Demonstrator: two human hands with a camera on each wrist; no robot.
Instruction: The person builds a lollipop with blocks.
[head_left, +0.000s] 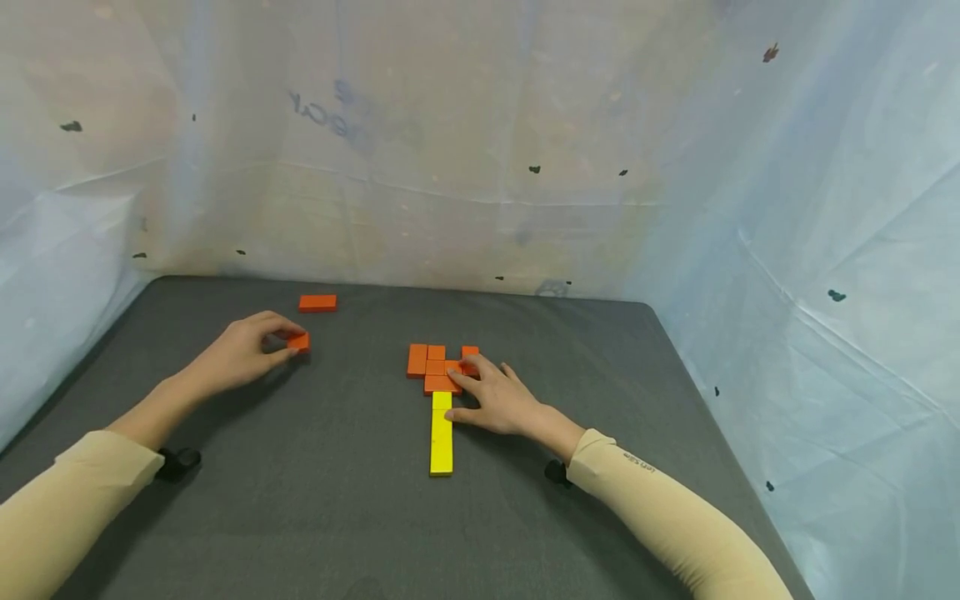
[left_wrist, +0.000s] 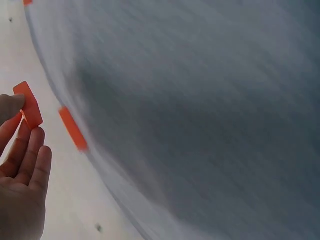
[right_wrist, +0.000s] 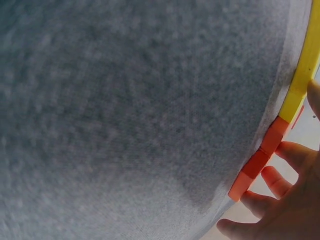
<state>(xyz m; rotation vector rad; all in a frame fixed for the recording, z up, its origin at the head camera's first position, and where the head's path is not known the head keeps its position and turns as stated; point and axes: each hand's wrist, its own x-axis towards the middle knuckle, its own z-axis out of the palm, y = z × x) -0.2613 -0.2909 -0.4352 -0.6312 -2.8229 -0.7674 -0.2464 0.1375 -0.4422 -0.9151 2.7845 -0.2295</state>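
My left hand pinches a small orange block between thumb and fingers. The left wrist view shows that orange block tilted, with the thumb on its near face. On the right, my right hand spreads its fingers over a flat cluster of orange blocks. Its thumb lies at the edge of a yellow strip that runs from the cluster toward me. In the right wrist view, fingertips rest along the side of the orange blocks.
A loose orange block lies near the back edge of the dark grey table, behind the left hand. Pale plastic sheeting hangs at the back and along both sides.
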